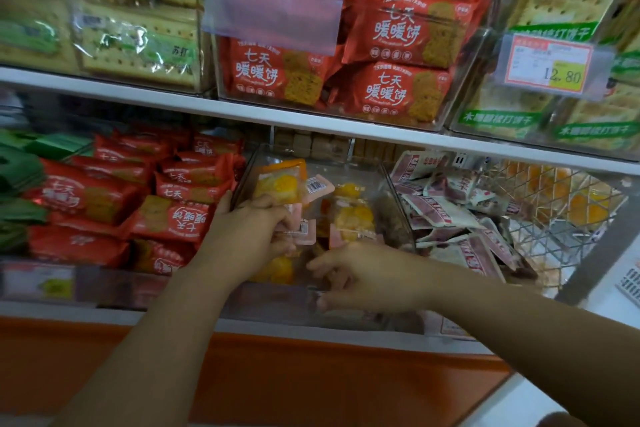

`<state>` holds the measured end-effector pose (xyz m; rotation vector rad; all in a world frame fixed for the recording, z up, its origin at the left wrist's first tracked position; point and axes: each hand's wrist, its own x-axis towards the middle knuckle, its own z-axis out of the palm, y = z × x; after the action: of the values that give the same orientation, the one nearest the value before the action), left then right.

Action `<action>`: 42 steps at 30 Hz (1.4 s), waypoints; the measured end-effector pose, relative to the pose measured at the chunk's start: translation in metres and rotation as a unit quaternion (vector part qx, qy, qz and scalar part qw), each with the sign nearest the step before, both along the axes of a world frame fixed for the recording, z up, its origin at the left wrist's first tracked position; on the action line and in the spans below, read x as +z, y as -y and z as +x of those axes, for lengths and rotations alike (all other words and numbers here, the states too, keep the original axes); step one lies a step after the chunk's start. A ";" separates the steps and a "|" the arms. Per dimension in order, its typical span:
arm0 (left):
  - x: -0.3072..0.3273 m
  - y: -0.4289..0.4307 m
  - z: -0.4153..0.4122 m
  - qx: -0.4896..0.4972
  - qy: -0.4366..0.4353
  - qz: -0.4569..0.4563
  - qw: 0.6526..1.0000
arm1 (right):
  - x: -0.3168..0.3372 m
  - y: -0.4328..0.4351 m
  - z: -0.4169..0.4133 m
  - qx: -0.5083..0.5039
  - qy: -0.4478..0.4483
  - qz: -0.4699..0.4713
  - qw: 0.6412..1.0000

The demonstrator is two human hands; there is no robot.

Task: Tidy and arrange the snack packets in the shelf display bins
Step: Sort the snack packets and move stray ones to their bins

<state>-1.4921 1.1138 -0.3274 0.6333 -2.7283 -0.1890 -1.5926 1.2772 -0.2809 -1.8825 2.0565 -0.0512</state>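
Note:
A clear plastic bin (254, 158) on the lower shelf holds several small packets with yellow cakes inside. My left hand (251, 234) grips a stack of these yellow cake packets (280, 184), raised over the left side of the bin. More yellow packets (353, 215) lie loose in the bin's middle. My right hand (363, 274) reaches into the bin's front with curled fingers; what it holds, if anything, is hidden.
Red biscuit packets (173, 218) fill the bin to the left, pink-and-white packets (446, 215) the one to the right, beside a wire basket (561, 204). The upper shelf (173, 102) carries cracker bins, red packets and a price tag (547, 62).

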 end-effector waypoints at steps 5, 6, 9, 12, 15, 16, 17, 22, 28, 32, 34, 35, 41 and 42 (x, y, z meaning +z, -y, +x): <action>-0.001 0.001 0.001 -0.007 -0.013 0.007 1.000 | -0.006 0.011 0.007 -0.018 -0.114 0.046 0.992; -0.001 0.001 0.001 -0.008 -0.014 0.009 1.000 | -0.009 0.012 0.007 -0.022 -0.117 0.066 0.991; 0.000 0.000 0.002 -0.011 -0.012 0.013 1.000 | -0.021 0.015 -0.002 -0.043 -0.083 0.141 0.986; 0.001 0.000 0.002 -0.012 -0.009 0.015 1.000 | -0.032 0.019 -0.014 -0.066 -0.058 0.193 0.977; 0.002 0.000 0.002 -0.014 -0.010 0.020 1.000 | -0.033 0.019 -0.023 -0.084 -0.009 0.257 0.963; 0.002 0.000 0.002 -0.015 -0.011 0.022 1.000 | -0.032 0.019 -0.026 -0.090 0.022 0.259 0.962; 0.002 0.000 0.003 -0.016 -0.011 0.023 1.000 | -0.030 0.018 -0.028 -0.093 0.051 0.254 0.961; 0.003 0.000 0.002 -0.015 0.003 0.022 1.000 | -0.008 0.008 -0.030 -0.069 0.039 0.163 0.983; 0.008 -0.008 0.001 -0.010 0.026 0.035 0.999 | 0.022 -0.031 -0.029 -0.093 0.044 -0.062 0.993; 0.014 -0.021 -0.002 -0.011 0.071 0.065 0.995 | 0.022 -0.064 -0.035 -0.243 0.108 -0.236 0.935; 0.017 -0.026 -0.001 -0.018 0.099 0.083 0.991 | 0.017 -0.081 -0.046 -0.320 0.184 -0.295 0.882; 0.019 -0.029 -0.001 -0.021 0.110 0.097 0.989 | 0.015 -0.090 -0.054 -0.354 0.214 -0.321 0.852; 0.031 -0.046 -0.020 -0.036 0.068 0.135 0.988 | 0.018 -0.116 -0.100 -0.448 0.296 -0.421 0.731; 0.032 -0.050 -0.027 -0.049 0.041 0.137 0.988 | 0.017 -0.115 -0.108 -0.458 0.302 -0.435 0.714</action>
<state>-1.5187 1.1636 -0.2949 0.5904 -2.8404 -0.5824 -1.7008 1.3924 -0.2636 -0.6489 2.3251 -1.8589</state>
